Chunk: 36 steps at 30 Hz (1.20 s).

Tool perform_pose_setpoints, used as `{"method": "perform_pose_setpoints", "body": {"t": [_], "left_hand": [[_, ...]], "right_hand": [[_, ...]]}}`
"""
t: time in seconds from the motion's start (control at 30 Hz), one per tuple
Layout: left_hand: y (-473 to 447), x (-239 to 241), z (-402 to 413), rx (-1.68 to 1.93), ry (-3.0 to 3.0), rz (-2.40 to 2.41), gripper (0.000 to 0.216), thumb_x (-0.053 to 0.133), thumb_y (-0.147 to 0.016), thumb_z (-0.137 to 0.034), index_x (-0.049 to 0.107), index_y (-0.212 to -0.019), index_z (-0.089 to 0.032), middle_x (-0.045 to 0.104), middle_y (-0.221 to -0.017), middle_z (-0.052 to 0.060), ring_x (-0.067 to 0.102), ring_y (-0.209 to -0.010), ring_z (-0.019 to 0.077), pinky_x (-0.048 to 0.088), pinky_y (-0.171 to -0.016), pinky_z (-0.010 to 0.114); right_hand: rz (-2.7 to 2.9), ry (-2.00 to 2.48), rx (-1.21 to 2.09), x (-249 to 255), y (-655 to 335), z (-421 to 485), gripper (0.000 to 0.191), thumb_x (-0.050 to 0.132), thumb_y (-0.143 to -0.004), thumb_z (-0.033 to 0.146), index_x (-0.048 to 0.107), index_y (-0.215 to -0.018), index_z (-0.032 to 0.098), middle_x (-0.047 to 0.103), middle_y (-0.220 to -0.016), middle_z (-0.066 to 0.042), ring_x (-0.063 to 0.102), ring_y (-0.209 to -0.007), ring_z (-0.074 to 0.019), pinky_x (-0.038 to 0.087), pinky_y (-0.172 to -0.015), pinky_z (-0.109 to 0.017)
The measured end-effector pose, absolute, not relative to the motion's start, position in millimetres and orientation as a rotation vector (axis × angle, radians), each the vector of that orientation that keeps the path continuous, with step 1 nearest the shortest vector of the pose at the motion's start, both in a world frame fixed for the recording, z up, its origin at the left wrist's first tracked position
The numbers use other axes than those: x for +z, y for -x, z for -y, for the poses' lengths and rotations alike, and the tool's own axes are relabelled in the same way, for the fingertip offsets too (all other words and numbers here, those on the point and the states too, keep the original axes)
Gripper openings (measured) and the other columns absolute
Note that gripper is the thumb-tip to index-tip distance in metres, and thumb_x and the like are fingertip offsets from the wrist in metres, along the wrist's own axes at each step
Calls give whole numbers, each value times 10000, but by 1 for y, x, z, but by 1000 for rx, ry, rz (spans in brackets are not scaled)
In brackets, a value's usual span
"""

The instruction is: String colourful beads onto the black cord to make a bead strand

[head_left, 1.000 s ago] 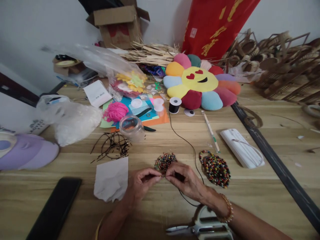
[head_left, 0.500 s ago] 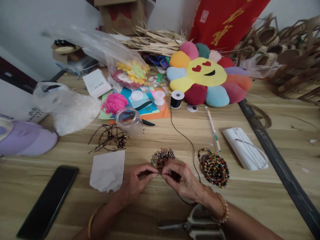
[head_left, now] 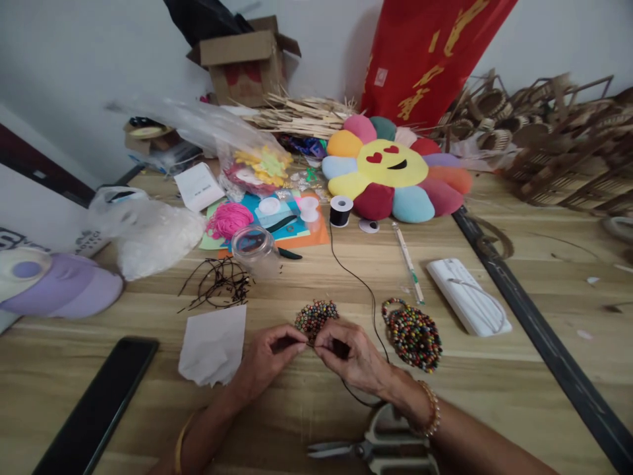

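My left hand [head_left: 264, 359] and my right hand [head_left: 359, 356] meet fingertip to fingertip in front of a cluster of small multicoloured beads [head_left: 315, 315]. Both are closed in a pinch. A thin black cord [head_left: 359, 276] runs from a white-ended spool [head_left: 341, 214] down past my right hand and loops beneath its wrist. The bit of cord between my fingertips is tiny; whether a bead sits on it, I cannot tell. Coiled strings of coloured beads [head_left: 413, 335] lie to the right. Scissors [head_left: 373, 448] rest below my right wrist, blades pointing left.
Left of my hands are a torn white paper [head_left: 212, 343], a black phone [head_left: 99, 406] and cut black cord pieces [head_left: 217, 284]. A clear jar [head_left: 254, 251] and pink yarn [head_left: 230, 221] stand farther back. A flower cushion [head_left: 395, 165] and white power strip [head_left: 467, 297] lie beyond.
The camera view has tilted up and shifted slightly right, so the things on the table appear displaced. Both hands keep their fingertip pinch with little visible movement.
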<state>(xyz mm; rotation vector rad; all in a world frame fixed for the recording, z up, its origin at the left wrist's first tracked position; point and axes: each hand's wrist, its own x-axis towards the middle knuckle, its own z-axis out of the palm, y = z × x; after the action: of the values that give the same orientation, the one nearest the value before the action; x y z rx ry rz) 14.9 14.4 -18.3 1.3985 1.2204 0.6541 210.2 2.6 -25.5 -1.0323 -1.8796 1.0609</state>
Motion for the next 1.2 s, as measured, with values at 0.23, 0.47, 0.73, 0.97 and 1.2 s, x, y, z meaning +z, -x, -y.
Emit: {"method": "perform_pose_setpoints", "body": {"t": [0.23, 0.47, 0.73, 0.97, 1.2], "left_hand": [[-27, -5, -18, 745, -1171, -1209, 122, 716, -672, -251, 699, -712, -136, 639, -606, -2, 551, -591, 114, 433, -587, 202], [-40, -13, -23, 890, -1109, -1103, 107, 722, -693, -246, 691, -719, -147, 667, -625, 2, 568, -607, 114, 460, -620, 209], [-29, -20, -33, 910, -1004, -1016, 170, 787, -624, -279, 700, -674, -142, 667, -583, 2, 567, -566, 111, 455, -591, 208], [-23, -23, -39, 767, -1005, -999, 194, 802, -604, -295, 710, -687, -145, 679, -593, -1, 580, -583, 109, 450, -620, 207], [-25, -19, -32, 788, -1014, -1006, 194, 796, -612, -301, 707, -680, -142, 647, -571, -11, 552, -574, 100, 434, -609, 200]], "right_hand": [[1753, 1020, 871, -25, -212, -2, 130, 530, -875, 193, 589, -763, 165, 558, -684, -16, 502, -611, -125, 387, -543, -227], [1791, 999, 677, -29, -215, -7, 132, 485, -919, 178, 575, -822, 175, 572, -728, -30, 527, -665, -143, 414, -609, -252], [1856, 947, 569, -30, -217, -7, 113, 465, -935, 154, 570, -899, 180, 589, -781, -43, 541, -729, -157, 428, -634, -260], [1956, 933, 490, -25, -216, -6, 118, 453, -925, 132, 563, -912, 173, 591, -790, -57, 535, -742, -168, 442, -634, -273], [2082, 910, 414, -27, -214, -3, 111, 458, -913, 136, 562, -889, 167, 592, -789, -66, 533, -739, -174, 454, -653, -281]]}}
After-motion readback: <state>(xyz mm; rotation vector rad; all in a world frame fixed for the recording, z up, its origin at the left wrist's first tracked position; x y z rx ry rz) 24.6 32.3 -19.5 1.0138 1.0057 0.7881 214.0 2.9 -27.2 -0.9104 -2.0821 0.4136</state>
